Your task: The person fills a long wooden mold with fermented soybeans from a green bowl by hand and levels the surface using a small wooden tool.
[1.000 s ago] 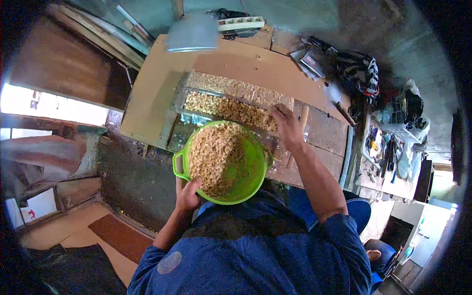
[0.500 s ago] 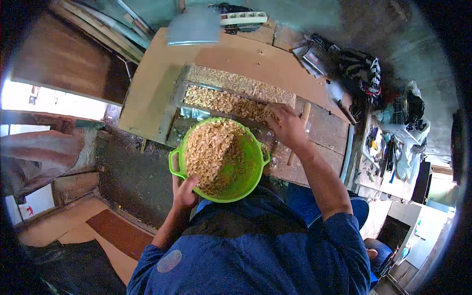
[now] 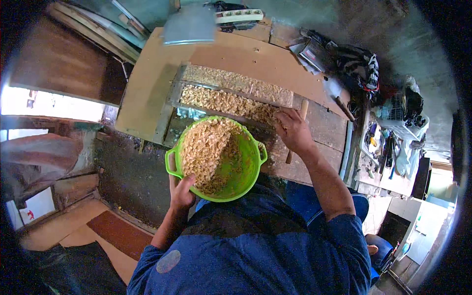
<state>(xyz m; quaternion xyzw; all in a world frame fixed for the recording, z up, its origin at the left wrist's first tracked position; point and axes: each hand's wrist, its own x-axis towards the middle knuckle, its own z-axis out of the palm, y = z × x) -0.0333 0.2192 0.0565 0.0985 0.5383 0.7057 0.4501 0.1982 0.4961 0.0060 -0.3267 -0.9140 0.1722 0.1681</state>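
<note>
My left hand [image 3: 183, 192] grips the near-left rim of a green two-handled plastic basin [image 3: 249, 179], thumb over the edge. The basin is tilted. Pale tan, flaky crumbled pieces [image 3: 202, 150] are heaped on its left side, while its right inside wall is mostly bare. Beyond it, a long strip of similar pieces [image 3: 211, 100] lies in a narrow frame on the table. My right hand [image 3: 295, 129] rests at the strip's right end, its fingers stretched onto the pieces; its fingertips are partly hidden. A wooden rolling pin [image 3: 304, 109] lies just beyond that hand.
A second, flatter strip [image 3: 236, 80] lies behind the first on the table [image 3: 142, 105]. Clear plastic sheets [image 3: 189, 30] and a white power strip [image 3: 241, 15] sit at the far edge. Bags, a grey basket [image 3: 400, 129] and small tools crowd the right side.
My right hand has shifted slightly right and nearer along the strip, and more pieces cover its right part. My left hand keeps the basin in nearly the same place.
</note>
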